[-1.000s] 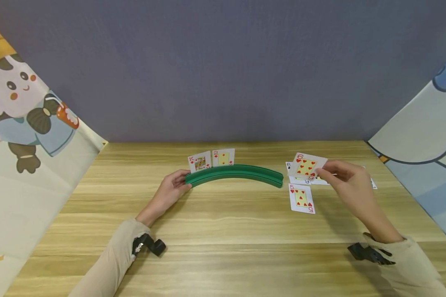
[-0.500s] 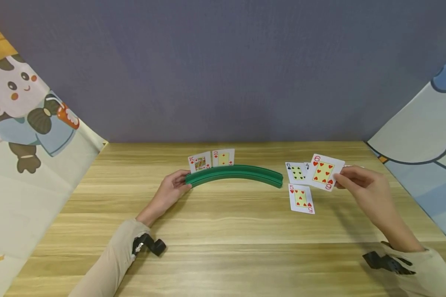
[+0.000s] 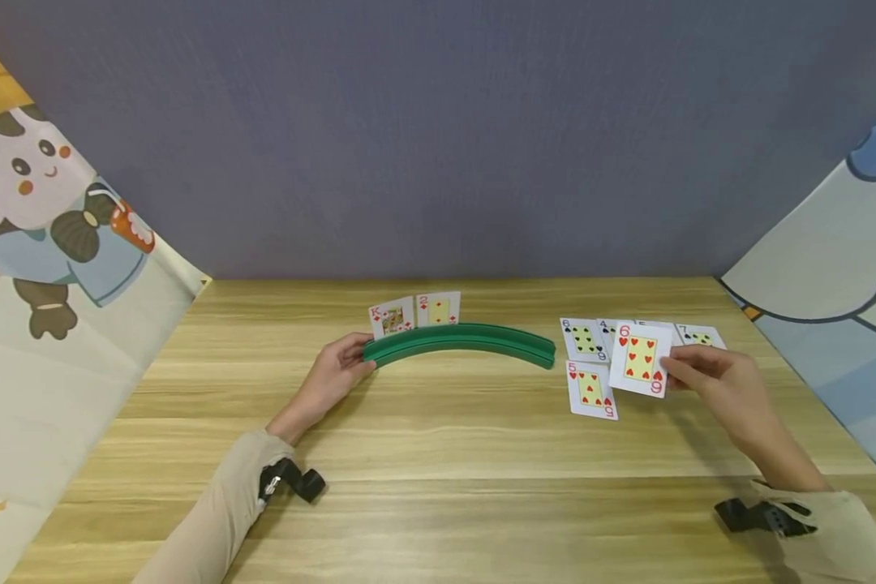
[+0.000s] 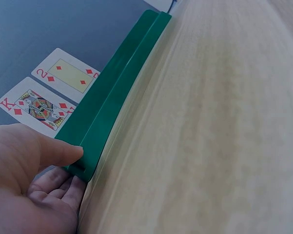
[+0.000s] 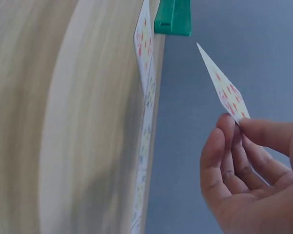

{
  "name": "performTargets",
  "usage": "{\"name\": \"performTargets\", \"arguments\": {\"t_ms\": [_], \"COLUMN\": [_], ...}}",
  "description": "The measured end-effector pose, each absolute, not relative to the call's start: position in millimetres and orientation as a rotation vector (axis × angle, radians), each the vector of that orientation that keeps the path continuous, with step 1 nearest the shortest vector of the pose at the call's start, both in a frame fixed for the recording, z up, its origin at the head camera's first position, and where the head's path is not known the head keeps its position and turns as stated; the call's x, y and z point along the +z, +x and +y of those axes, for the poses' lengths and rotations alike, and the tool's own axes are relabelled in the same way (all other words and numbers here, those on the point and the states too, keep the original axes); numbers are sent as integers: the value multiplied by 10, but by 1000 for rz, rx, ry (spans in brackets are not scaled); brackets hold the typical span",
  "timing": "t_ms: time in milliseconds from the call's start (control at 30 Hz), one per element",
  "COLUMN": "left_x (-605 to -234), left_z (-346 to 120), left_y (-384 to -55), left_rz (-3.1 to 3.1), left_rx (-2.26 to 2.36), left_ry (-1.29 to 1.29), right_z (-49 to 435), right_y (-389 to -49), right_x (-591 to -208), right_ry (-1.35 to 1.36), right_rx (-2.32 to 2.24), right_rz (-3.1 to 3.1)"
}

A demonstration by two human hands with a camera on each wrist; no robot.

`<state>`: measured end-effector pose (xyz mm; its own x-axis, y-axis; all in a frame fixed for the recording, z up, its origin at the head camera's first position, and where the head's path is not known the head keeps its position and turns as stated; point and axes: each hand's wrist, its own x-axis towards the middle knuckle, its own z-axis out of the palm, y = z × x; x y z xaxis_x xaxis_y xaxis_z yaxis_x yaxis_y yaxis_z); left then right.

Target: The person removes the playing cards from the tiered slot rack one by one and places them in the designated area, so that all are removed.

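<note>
From where I stand, the right hand [image 3: 723, 393] pinches the six of hearts [image 3: 639, 359] between thumb and fingers, holding it face up over the right part of the surface [image 3: 423, 487], clear of the cards lying there. Under and behind it runs a face-up row: a black six [image 3: 585, 341] at the left end, a black four [image 3: 607, 331] beside it, partly covered, and a black seven [image 3: 698, 336] at the right end. On the near side of the black six lies the five of hearts [image 3: 591, 392].

The left hand [image 3: 326, 373] grips the left end of the curved green card holder [image 3: 460, 338], thumb on top and fingers beneath. Standing in the holder's left half are the king of diamonds [image 3: 392, 318] and, just right of it, the two of diamonds [image 3: 439, 309]
</note>
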<state>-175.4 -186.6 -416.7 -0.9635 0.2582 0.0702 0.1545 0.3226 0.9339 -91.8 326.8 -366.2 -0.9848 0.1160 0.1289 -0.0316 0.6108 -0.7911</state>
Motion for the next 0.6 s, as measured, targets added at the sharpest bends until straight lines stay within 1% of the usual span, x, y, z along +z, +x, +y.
{"name": "performTargets", "arguments": {"t_ms": [600], "left_x": [-4184], "left_z": [-1864], "left_y": [-1771], "left_rz": [2471], "left_rx": [1738], "left_ry": [391], "right_z": [3515], "right_y": [-1015], "right_x": [-3923], "right_ry": [-212], "right_rx": [1584], "right_rz": [-2872]}}
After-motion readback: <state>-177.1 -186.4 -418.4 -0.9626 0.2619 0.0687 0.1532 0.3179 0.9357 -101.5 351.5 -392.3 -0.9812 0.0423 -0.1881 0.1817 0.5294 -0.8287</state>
